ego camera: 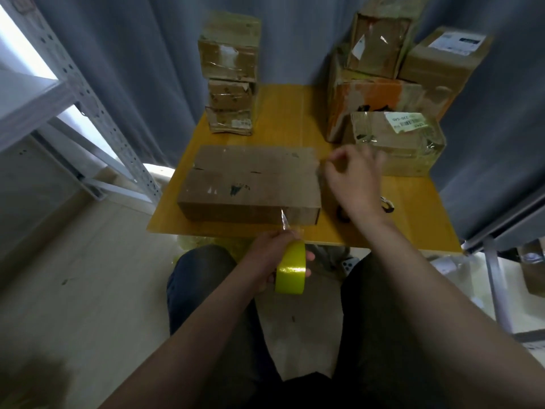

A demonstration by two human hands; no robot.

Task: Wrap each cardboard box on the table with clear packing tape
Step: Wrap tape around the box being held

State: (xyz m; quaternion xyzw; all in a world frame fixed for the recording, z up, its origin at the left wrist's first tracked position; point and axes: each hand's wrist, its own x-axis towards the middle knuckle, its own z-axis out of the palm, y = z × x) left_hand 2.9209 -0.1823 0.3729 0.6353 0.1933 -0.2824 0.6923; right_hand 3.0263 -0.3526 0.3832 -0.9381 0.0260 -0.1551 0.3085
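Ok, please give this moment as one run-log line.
left-hand grip: holds yellow tape roll | clear tape: stretched from roll to long box front | right-hand grip: at box right end, blurred

left hand [272, 256] gripping yellow tape roll [290, 268] below table [413, 225] edge, clear tape strand [284, 219] running to long cardboard box [250, 181], right hand [355, 180] blurred, fingers curled, at box's right end

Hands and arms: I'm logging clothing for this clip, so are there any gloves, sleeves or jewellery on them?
No gloves: the left hand and right hand are bare, and both forearms are uncovered, with no sleeve edge in view. No watch or bracelet shows; the right hand is blurred, so a thin ring could be missed.
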